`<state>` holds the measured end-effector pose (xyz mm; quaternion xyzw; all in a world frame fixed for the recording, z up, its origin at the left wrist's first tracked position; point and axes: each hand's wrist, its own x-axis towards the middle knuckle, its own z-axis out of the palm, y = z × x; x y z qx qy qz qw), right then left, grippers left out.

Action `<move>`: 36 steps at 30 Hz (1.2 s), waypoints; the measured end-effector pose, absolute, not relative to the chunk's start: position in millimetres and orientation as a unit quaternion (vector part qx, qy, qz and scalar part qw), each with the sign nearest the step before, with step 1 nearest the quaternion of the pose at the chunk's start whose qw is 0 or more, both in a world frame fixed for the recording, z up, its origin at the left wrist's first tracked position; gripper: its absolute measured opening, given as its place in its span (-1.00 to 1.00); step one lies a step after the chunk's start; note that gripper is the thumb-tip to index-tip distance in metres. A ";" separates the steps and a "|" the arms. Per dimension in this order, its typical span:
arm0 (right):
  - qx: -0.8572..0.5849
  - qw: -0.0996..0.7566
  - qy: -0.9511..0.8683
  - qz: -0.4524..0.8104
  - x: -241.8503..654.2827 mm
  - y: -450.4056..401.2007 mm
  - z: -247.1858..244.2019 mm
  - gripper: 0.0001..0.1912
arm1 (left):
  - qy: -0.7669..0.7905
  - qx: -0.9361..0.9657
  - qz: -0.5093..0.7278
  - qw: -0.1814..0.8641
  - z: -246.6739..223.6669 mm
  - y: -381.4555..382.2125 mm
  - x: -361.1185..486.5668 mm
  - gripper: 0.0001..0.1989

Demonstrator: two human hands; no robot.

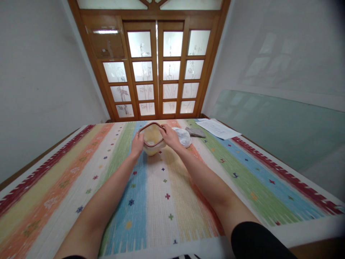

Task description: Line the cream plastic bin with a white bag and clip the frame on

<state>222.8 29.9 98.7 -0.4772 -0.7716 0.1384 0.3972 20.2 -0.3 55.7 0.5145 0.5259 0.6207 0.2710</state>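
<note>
A translucent container [153, 147] with a brown rim is held near the far side of the striped tablecloth [159, 201], its open top tilted toward me. Something yellowish shows through it. My left hand [137, 144] grips its left edge, and my right hand [170, 136] has hold of the right edge, with the thumb near the rim. Just beyond my right hand lies a round white item [183, 137], partly hidden by that hand. A folded grey cloth [196, 132] is to the right of it.
Printed papers [218, 129] lie at the table's far right. Behind the table stand wooden doors [159, 72] with frosted panes. A pale green glass panel [280, 126] leans along the right wall.
</note>
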 end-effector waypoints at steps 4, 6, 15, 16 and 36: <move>-0.469 0.408 -0.770 0.144 220.9 30.6 96.7 -0.62 | 0.563 0.518 0.608 0.212 55.7 0.0 20.9 -0.63; -0.464 0.414 -0.769 0.148 220.0 31.9 95.1 -0.62 | 0.561 0.529 0.603 0.205 55.4 0.3 21.2 -0.62; -0.448 0.439 -0.764 0.151 218.2 34.2 89.9 -0.65 | 0.573 0.523 0.602 0.190 51.3 3.5 20.2 -0.62; -0.446 0.442 -0.764 0.151 217.9 33.9 89.5 -0.65 | 0.571 0.522 0.605 0.189 50.8 3.9 20.1 -0.62; -0.426 0.485 -0.750 0.148 210.6 31.8 82.3 -0.64 | 0.559 0.520 0.616 0.192 49.5 4.3 18.6 -0.60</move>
